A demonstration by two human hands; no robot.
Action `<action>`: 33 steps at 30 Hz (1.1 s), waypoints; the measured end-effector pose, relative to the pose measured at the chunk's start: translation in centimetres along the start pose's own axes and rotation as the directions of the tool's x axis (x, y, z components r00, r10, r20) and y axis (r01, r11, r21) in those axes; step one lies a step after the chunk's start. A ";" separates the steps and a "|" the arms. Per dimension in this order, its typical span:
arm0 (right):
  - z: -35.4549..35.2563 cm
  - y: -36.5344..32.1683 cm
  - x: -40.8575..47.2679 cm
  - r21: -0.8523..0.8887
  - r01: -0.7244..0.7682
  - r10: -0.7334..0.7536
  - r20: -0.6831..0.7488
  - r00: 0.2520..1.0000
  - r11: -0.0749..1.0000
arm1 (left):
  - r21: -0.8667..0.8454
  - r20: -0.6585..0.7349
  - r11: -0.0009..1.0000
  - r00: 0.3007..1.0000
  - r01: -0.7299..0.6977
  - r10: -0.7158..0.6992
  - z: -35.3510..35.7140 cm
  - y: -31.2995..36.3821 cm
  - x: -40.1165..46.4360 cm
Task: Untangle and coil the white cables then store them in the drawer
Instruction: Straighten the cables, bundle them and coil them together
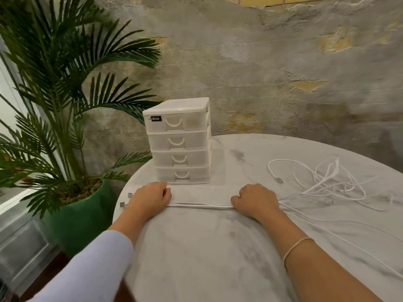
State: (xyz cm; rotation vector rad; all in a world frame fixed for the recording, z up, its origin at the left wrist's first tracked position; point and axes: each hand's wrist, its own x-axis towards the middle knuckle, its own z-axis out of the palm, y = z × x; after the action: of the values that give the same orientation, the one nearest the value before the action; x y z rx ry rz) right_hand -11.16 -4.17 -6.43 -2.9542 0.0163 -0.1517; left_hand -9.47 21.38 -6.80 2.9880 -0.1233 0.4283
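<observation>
Both hands sit near the left edge of the marble-look table [218, 247], knuckles up, fingers curled. Left hand [150, 196] grips one end of a bundle of white cables [200, 206]; metal plugs [125, 200] stick out past it at the table's rim. Right hand [255, 200] is closed round the same bundle further along, so a short stretch runs straight and taut between the two fists, lying on the tabletop. Past the right hand the strands fan out into a loose tangle [327, 179] toward the right side of the table, loops crossing one another, one connector lying free. Step in hand, as I read it: straightening and aligning the cables, still in the untangling stage; no coil formed yet. Next move likely calls for drawing the loose lengths through the right fist to free the crossings, then winding. Drawer unit [178, 141], white plastic, four drawers, all closed, stands just behind the hands near the left edge. Black label on top drawer reads "box", with fainter letters before it I cannot make out.
</observation>
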 end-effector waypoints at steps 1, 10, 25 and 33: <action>0.0 -0.1 -0.1 -0.004 0.004 -0.004 0.006 1.000 1.000 | -0.025 -0.023 1.000 1.000 -0.001 0.001 0.1 0.0 0.1; 0.0 -0.4 -0.4 0.017 0.014 -0.014 0.007 1.000 1.000 | 0.275 0.020 0.953 0.991 -0.130 0.129 -1.0 2.9 0.7; -0.5 0.4 -0.4 0.129 -0.060 0.056 0.037 0.998 0.990 | -0.505 0.042 0.861 0.994 -0.065 0.100 2.5 15.6 -0.8; -2.3 0.5 -0.5 0.398 0.059 -0.112 0.112 0.987 0.916 | -0.430 0.122 0.903 0.990 -0.011 0.070 2.1 14.8 0.8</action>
State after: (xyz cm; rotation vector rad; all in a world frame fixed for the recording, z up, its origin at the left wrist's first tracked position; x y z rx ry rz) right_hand -11.91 -5.06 -4.32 -2.5550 -0.1456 0.0292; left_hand -9.55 6.40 -6.95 2.5769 -0.2574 0.1713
